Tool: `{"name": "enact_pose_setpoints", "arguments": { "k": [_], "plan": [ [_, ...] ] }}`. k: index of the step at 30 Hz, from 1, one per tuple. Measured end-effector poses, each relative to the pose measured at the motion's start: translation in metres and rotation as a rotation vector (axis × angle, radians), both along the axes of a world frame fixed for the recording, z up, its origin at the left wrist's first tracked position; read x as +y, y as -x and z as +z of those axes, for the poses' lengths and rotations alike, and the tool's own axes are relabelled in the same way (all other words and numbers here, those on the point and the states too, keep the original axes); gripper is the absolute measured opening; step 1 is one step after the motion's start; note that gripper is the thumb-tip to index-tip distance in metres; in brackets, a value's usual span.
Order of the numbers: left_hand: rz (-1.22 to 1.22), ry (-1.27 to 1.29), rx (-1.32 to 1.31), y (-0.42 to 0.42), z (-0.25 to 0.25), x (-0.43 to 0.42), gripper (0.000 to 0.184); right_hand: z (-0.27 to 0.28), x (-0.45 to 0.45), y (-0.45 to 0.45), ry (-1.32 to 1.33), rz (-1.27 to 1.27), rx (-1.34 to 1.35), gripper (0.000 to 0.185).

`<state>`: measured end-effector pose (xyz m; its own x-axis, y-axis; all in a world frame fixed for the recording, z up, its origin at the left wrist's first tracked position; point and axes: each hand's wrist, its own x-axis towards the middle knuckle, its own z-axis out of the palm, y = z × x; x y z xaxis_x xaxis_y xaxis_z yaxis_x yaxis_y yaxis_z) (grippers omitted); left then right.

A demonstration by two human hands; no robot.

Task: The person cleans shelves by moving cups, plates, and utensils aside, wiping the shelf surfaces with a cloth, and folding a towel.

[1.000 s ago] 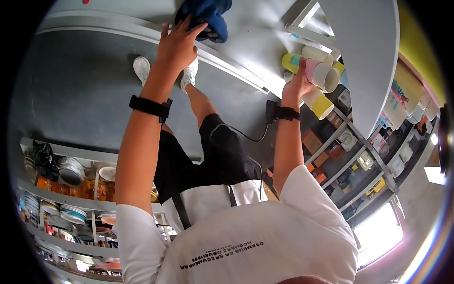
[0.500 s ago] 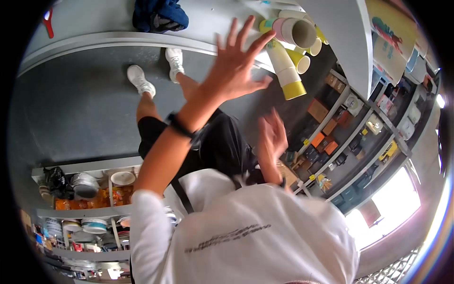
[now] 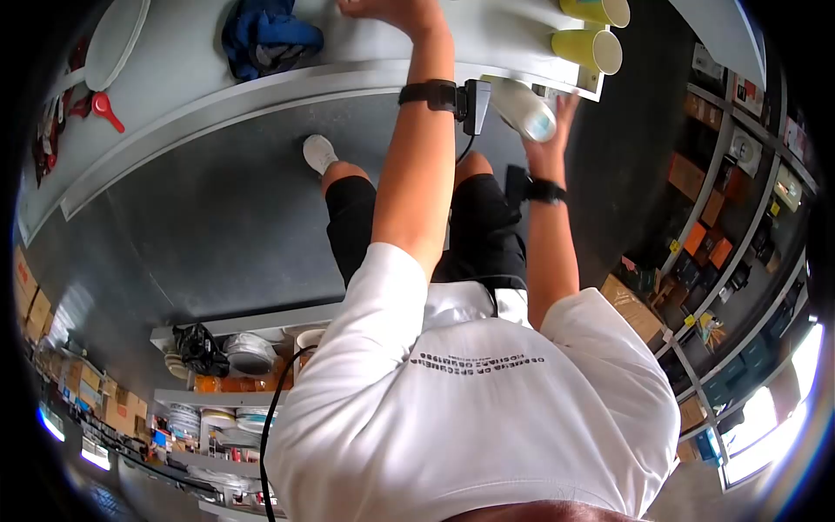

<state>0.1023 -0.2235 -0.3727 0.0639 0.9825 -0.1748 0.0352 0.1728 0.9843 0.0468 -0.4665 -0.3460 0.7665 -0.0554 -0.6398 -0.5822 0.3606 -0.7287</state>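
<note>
Overhanging the tabletop's (image 3: 365, 48) front edge, a white cylinder (image 3: 520, 106) is now reached by the right hand (image 3: 548, 150) — lowered half a second ago — so handling is shifted there; clamped or apart, the blurred grip cannot be judged, nor the cropped left hand's (image 3: 391, 10).

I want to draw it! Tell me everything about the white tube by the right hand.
The white tube looks smooth and round, maybe plastic or card, with a pale blue-green patch at its lower end. In view it slants past the table edge. The right hand is beside it; contact is unclear.
</note>
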Motion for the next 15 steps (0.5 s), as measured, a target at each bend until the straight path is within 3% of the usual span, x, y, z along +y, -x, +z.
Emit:
{"name": "enact_pose_setpoints", "arguments": {
  "k": [1,2,3,4,5,6,9,10,13,15],
  "plan": [
    [-0.083,-0.154,0.116,0.021,-0.001,-0.025,0.086,0.033,0.046,0.004,0.003,-0.075,0.156,0.095],
    [-0.233,-0.144,-0.260,0.019,0.007,-0.006,0.102,-0.007,0.048,0.009,-0.060,-0.055,0.117,0.095],
    [-0.312,-0.286,-0.123,0.043,0.017,-0.016,0.092,-0.050,0.055,0.003,-0.132,-0.030,0.083,0.096],
    [-0.504,-0.466,-0.006,0.062,0.006,-0.031,0.081,-0.034,0.076,0.010,-0.279,-0.130,0.165,0.093],
    [-0.783,-0.465,0.005,0.083,0.003,-0.037,0.064,-0.058,0.090,0.010,-0.193,-0.347,0.145,0.089],
    [-0.885,-0.720,0.167,0.103,0.004,-0.047,0.044,-0.056,0.094,0.023,-0.156,-0.349,0.084,0.088],
    [-0.836,-0.547,-0.045,0.108,-0.013,-0.050,0.033,-0.057,0.094,0.019,-0.150,-0.355,0.036,0.089],
    [-0.810,-0.561,-0.062,0.111,-0.011,-0.053,0.021,-0.059,0.091,0.020,-0.175,-0.336,0.057,0.091],
    [-0.857,-0.590,0.003,0.134,-0.005,-0.047,0.014,-0.057,0.092,0.019,-0.178,-0.324,0.062,0.091],
    [-0.979,-0.224,0.075,0.161,-0.011,-0.048,0.017,-0.062,0.091,0.027,-0.183,-0.313,0.069,0.091]
  ]
}}
